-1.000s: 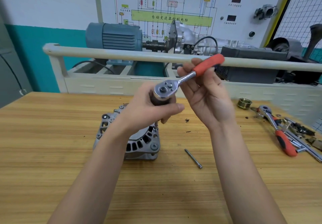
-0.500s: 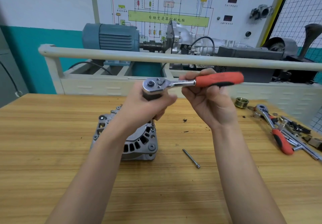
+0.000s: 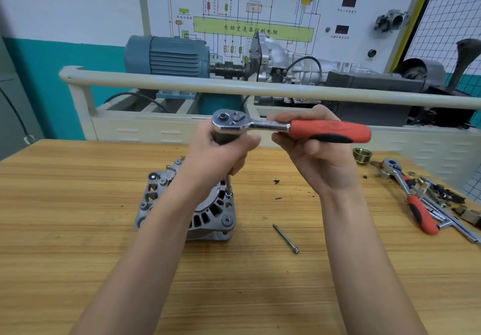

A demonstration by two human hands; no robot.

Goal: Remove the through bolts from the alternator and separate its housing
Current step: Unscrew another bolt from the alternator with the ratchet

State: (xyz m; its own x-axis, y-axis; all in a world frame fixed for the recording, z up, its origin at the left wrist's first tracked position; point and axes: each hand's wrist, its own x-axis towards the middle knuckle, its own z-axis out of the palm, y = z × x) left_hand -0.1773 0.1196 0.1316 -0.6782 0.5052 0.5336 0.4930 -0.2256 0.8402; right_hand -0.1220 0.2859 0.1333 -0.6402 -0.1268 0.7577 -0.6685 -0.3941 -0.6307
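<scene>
one alternator (image 3: pixel 192 204), two red-handled ratchets (image 3: pixel 291 127) (image 3: pixel 413 202), one loose through bolt (image 3: pixel 285 238), one brass pulley (image 3: pixel 362 155), two hands (image 3: pixel 221 157) (image 3: pixel 320 160)

Bright, even indoor light, soft shadows; wide-angle bending at edges, perhaps slight blur there.

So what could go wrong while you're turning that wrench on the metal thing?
The wrench sits high on a long thin bar, so it might tip and slip off the bolt. The alternator isn't clamped; no hand holds it, so it could twist on the table. The loose bolt may roll away.
</scene>
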